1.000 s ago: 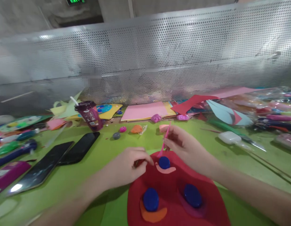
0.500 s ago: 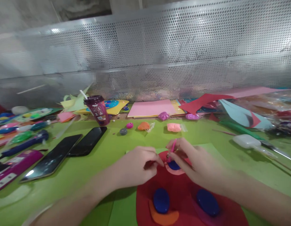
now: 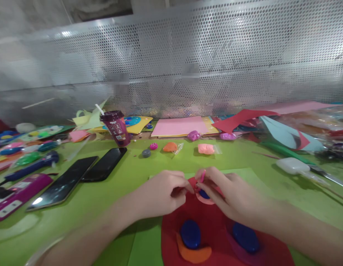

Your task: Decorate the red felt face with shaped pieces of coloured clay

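Between the thumb and finger of my right hand [image 3: 229,192] is a thin strip of pink clay [image 3: 203,176], its upper part sticking up. My left hand [image 3: 163,192] is curled, its fingertips at the left edge of a pink ring [image 3: 203,200] around a dark blue piece [image 3: 204,193]. What those left fingertips hold, if anything, is hidden. The ring sits near the top of a rounded red paper shape [image 3: 213,232]. Lower on the red shape are two blue ovals, one [image 3: 190,234] beside an orange crescent [image 3: 195,255], the other [image 3: 245,237] by a purple crescent [image 3: 238,251].
Green paper [image 3: 145,240] lies under the red shape. Bagged orange clay [image 3: 170,147] and pale pink clay [image 3: 206,149] lie beyond my hands. Two phones [image 3: 63,181] and a purple cup [image 3: 115,127] stand left. A white paddle-shaped item [image 3: 292,165] and scissors-like blade [image 3: 330,176] lie right.
My right fingers have tipped slightly left and down, and less of the pink strip shows above them. The left hand stays almost in place. The view has shifted a little.
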A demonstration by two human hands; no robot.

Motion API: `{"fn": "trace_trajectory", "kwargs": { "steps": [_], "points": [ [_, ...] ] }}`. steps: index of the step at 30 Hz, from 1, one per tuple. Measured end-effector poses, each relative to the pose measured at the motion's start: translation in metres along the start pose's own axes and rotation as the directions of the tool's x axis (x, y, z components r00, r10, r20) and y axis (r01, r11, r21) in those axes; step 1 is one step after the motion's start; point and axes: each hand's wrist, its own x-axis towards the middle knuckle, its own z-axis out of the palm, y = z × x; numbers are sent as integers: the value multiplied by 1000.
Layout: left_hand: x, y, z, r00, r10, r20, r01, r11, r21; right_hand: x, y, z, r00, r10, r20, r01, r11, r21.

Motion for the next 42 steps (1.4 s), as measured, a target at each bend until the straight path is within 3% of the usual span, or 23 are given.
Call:
{"fn": "trace_trajectory", "kwargs": {
  "steps": [11,18,35,42],
  "points": [
    [-1,-2,-1,999,25,25,-25,1000,2,1,-3,0,995,-98,14,98,995,-24],
    [0,-1,-1,998,51,24,-51,999,5,4,-5,-1,988,-122,96,124,992,-22],
    [-1,-2,-1,999,29,26,-30,998,52,5,-5,-3,985,-169,25,170,984,-48],
    [-1,0,-2,999,36,34,-36,999,-9,4,-3,-2,984,-175,45,179,979,-96]
  ]
}}
